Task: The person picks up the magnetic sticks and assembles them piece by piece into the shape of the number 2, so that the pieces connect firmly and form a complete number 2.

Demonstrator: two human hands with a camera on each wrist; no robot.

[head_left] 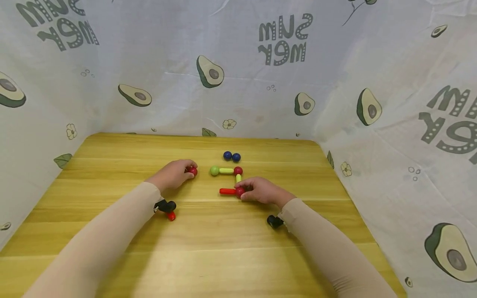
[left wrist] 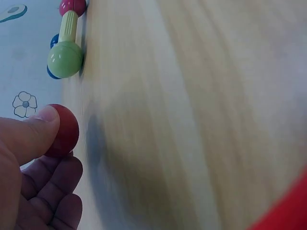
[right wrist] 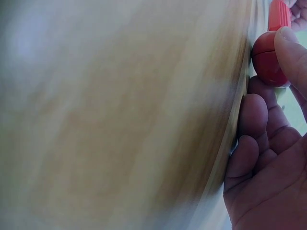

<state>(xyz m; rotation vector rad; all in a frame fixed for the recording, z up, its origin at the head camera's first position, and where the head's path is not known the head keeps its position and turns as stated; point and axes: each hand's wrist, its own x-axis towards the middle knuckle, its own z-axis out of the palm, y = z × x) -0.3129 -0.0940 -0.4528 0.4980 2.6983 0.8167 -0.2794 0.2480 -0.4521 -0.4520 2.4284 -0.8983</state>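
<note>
Between thumb and fingers, my left hand pinches a loose red ball, close over the table. My right hand grips another red ball at the near corner of a joined chain of balls and rods. From that ball a red rod points left, and a short yellow-green rod runs back to a far red ball. A second yellow-green rod leads left from there to a green ball, a little right of my left hand.
Two dark blue balls sit side by side behind the chain. Beside the left wrist camera, a red piece lies partly hidden on the wooden table. A patterned cloth hangs behind the table and along its sides.
</note>
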